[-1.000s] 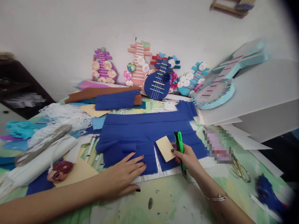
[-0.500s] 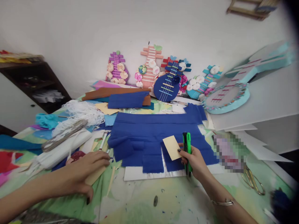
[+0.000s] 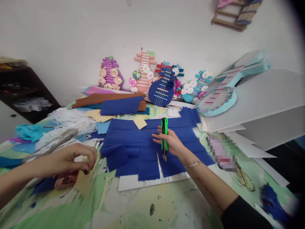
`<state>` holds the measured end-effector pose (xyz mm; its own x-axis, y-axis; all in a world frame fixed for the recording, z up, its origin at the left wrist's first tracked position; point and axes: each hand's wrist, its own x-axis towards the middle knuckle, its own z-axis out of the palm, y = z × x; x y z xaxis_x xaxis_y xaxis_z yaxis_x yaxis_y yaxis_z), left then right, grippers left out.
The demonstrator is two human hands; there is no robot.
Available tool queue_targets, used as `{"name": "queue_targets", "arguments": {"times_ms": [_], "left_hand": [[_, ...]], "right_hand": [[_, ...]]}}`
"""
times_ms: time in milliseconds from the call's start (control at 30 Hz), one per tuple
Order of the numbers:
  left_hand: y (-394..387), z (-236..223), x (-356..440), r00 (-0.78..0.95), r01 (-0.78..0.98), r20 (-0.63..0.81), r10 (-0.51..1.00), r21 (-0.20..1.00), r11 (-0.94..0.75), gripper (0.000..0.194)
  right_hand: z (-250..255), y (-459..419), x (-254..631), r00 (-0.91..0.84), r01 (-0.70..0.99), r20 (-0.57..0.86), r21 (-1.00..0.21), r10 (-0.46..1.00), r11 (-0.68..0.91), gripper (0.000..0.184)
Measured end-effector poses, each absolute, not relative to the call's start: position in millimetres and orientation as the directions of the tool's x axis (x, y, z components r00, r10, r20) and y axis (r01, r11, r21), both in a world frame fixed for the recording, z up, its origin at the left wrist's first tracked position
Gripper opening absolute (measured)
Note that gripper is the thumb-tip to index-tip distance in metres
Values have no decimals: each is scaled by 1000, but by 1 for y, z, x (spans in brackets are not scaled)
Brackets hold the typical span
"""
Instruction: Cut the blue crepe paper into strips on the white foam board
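Observation:
My right hand (image 3: 172,141) reaches over the blue fabric (image 3: 128,136), its fingers stretched out while the thumb side holds a green and black utility knife (image 3: 164,133) with the blade pointing down. Beyond it, a small cream card (image 3: 139,122) lies on the fabric's far part. On the left, my left hand (image 3: 73,160) is closed in a pinch on a piece of cream card (image 3: 83,183), blurred and partly behind the fingers. A dark red fabric flower (image 3: 65,179) lies just under that hand. Beneath the fabric shows a white board (image 3: 128,183).
Decorated instrument-shaped crafts, one a blue lute (image 3: 162,92), lean along the wall. White yarn (image 3: 71,122) and folded cloth lie at the left. Gold-handled scissors (image 3: 245,179) rest at the right, near grey-white boards (image 3: 254,98). A dark shelf (image 3: 30,86) stands far left.
My right hand has moved away from me and left; the small cream card it held now lies on the blue fabric. My left hand has lifted and closed its fingers. The view has shifted right.

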<state>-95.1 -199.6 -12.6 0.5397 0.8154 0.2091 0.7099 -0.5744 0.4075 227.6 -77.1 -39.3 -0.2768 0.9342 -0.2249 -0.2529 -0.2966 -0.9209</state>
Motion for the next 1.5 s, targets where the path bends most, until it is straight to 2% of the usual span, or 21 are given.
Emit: {"name": "queue_targets", "arguments": {"times_ms": [33, 67, 133, 200, 300, 400, 467, 533, 567, 600, 667, 767, 867, 933, 1067, 1300, 1400, 1500], "left_hand": [[-194, -5, -96, 493, 652, 100, 864, 615, -443, 32], [-189, 2, -95, 393, 583, 73, 917, 752, -309, 24], [-179, 9, -80, 127, 438, 108, 986, 886, -153, 16], [-169, 8, -50, -43, 330, 113, 993, 940, -93, 18], [-153, -4, 10, -35, 134, 43, 998, 990, -38, 27], [-133, -22, 59, 48, 8, -9, 999, 1000, 9, 29], [-123, -35, 78, 117, 24, -44, 992, 999, 41, 27], [-119, -48, 88, 136, 188, 0, 991, 982, -26, 26], [-121, -54, 90, 147, 313, 69, 987, 943, -112, 30], [-126, -60, 92, 170, 444, 159, 972, 869, -220, 36], [-142, -72, 96, 305, 654, 300, 904, 624, -428, 45], [-172, -87, 105, 513, 760, 283, 810, 288, -582, 44], [-190, -97, 109, 551, 795, 255, 795, 130, -593, 63], [-190, -100, 105, 544, 808, 256, 799, 97, -581, 69], [-181, -98, 94, 544, 813, 254, 800, 79, -577, 65], [-177, -100, 92, 557, 795, 294, 777, 82, -601, 59], [-176, -99, 90, 554, 770, 330, 764, 145, -621, 58], [-174, -93, 86, 504, 699, 407, 762, 326, -637, 63]], "right_hand": [[-40, -78, 230, -261, -232, -225, -929, 939, -287, 41], [-41, -81, 234, -260, -191, -217, -944, 941, -271, 40], [-40, -93, 245, -326, -92, -178, -971, 928, -219, 32], [-37, -109, 255, -427, -32, -145, -984, 892, -175, 28], [-37, -129, 267, -489, 10, -148, -986, 859, -164, 36], [-45, -132, 276, -380, 37, -168, -985, 909, -167, 38], [-55, -127, 284, -247, 85, -174, -984, 953, -157, 38], [-66, -119, 293, -142, 172, -170, -974, 975, -144, 36], [-71, -115, 297, -114, 221, -168, -965, 979, -140, 36], [-76, -112, 301, -104, 264, -171, -954, 980, -139, 36], [-83, -108, 308, -109, 332, -174, -934, 979, -130, 36], [-89, -106, 315, -126, 398, -154, -913, 980, -93, 35], [-90, -107, 320, -130, 445, -145, -892, 981, -74, 37], [-88, -109, 323, -125, 480, -164, -873, 978, -85, 38], [-82, -115, 324, -133, 526, -222, -842, 966, -121, 40], [-76, -120, 323, -155, 476, -236, -869, 959, -137, 39], [-75, -121, 323, -160, 431, -244, -889, 957, -154, 40], [-72, -123, 322, -199, 402, -258, -901, 946, -161, 42]]}}
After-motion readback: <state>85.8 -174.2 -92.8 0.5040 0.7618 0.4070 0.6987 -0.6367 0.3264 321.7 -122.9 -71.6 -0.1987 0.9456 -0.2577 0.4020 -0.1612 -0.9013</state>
